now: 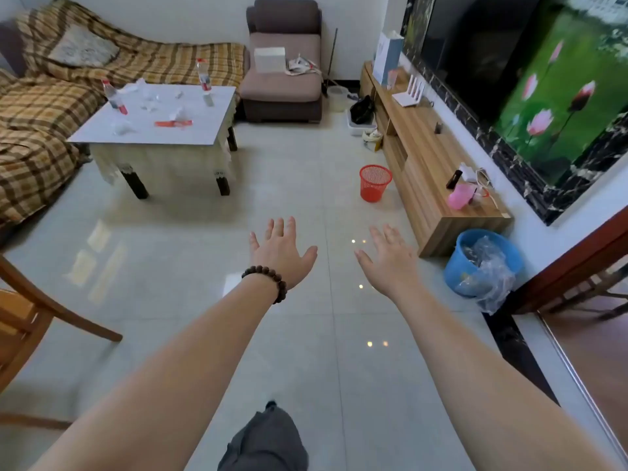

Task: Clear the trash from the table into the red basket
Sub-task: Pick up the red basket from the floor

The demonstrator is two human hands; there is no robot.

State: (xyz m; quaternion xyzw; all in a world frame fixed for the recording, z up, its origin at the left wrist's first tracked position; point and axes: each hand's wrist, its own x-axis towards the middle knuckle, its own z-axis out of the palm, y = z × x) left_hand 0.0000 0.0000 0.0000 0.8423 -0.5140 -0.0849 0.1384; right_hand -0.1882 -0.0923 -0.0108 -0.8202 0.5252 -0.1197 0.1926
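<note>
A low white table point(190, 132) stands at the far left. On it lie several crumpled white tissues point(123, 128), a flat red wrapper point(173, 123) and two plastic bottles with red labels point(115, 96) point(204, 75). The red mesh basket point(374, 182) stands upright on the floor at the right, beside the wooden TV cabinet. My left hand point(280, 251), with a bead bracelet at the wrist, and my right hand point(390, 256) stretch out over the floor, palms down, fingers spread, both empty. Both hands are well short of the table and the basket.
A checked sofa point(40, 124) runs behind and left of the table, with a brown armchair point(283, 69) at the back. The wooden TV cabinet point(428, 171) lines the right wall. A blue bucket point(482, 263) with plastic bags stands near its end. A wooden chair point(23, 321) is at the near left.
</note>
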